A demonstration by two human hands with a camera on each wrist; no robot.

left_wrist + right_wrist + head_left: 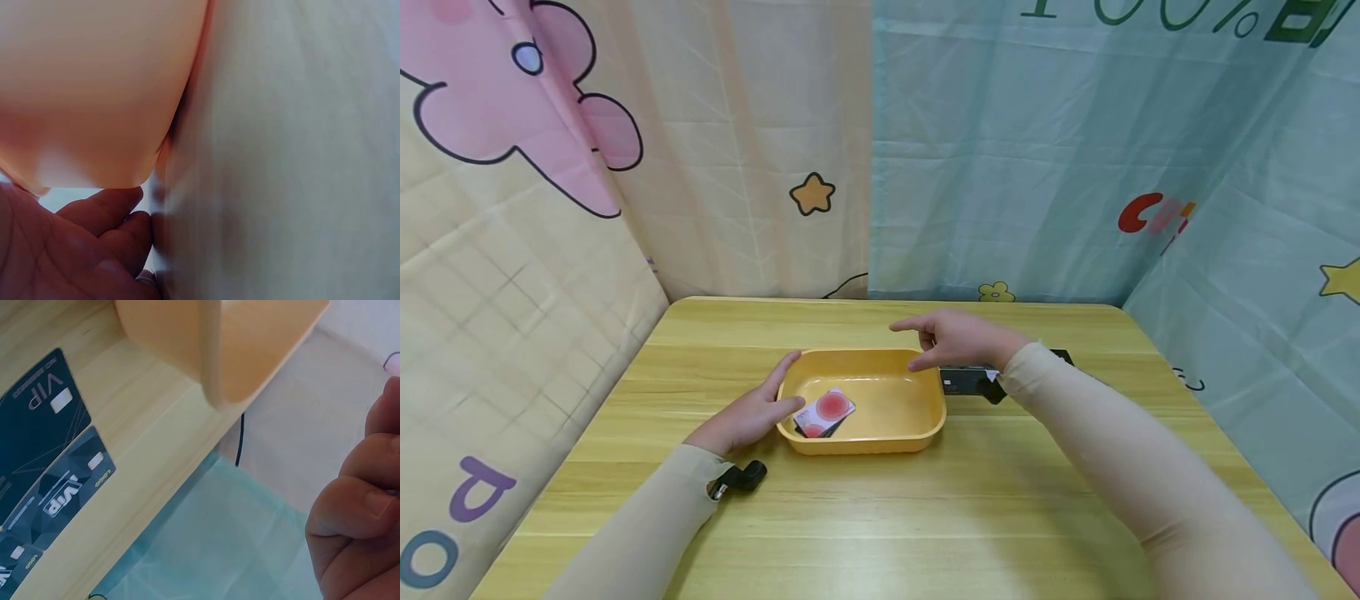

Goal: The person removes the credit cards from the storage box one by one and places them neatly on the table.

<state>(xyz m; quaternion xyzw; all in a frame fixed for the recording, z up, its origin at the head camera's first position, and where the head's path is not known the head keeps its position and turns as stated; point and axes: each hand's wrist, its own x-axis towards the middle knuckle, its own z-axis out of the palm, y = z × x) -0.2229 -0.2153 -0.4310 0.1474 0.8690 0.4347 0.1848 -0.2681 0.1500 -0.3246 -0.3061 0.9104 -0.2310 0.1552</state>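
Note:
A yellow plastic tray [865, 446] sits on the wooden table. My left hand [752, 414] holds its left end, thumb over the rim and fingers along the outside; the left wrist view shows those fingers [122, 234] by the outer wall. Inside, at the near left, a white card with pink-red circles [824, 412] overlaps a darker card [833, 427]. My right hand [966, 337] hovers over the tray's far right corner, holding nothing, its index finger pointing left and other fingers bent. Dark VIP cards [39, 415] lie right of the tray, partly hidden by my right forearm in the head view.
Beyond the table's back edge [760, 298] hang printed curtains [1000, 150], which also close in both sides. A black wrist mount [741, 477] sticks out from my left sleeve, close over the table [880, 533].

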